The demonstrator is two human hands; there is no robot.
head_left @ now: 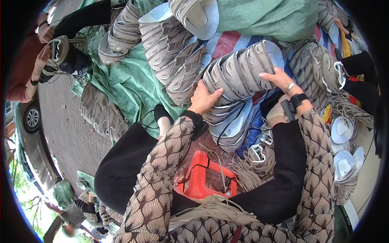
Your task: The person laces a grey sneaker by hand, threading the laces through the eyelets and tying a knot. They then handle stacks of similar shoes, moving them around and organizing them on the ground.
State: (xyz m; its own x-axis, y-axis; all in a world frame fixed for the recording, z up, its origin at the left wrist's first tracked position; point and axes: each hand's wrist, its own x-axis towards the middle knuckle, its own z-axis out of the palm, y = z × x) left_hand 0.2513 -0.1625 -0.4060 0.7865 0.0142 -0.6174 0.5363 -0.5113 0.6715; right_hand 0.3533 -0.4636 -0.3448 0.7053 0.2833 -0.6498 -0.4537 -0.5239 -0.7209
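Between my two hands is a stack of nested grey-beige shoe uppers (239, 73), lying on its side with a pale blue lining at its right end. My left hand (206, 97) grips the stack's lower left end, thumb on top. My right hand (279, 79) clasps the right end, its thumb along the outermost upper; some of its fingers are hidden behind. Just beneath are more stacked uppers (233, 129) with pale blue linings. Another long stack of uppers (168, 56) leans to the left of the one I hold.
A red plastic frame (198, 174) sits between my legs, beside bundles of beige laces (251, 174). Green sheeting (125, 81) and a green sack (267, 18) lie ahead. More uppers (344, 166) are at right. Another person's hand (42, 56) works at left; a car (34, 129) stands beyond.
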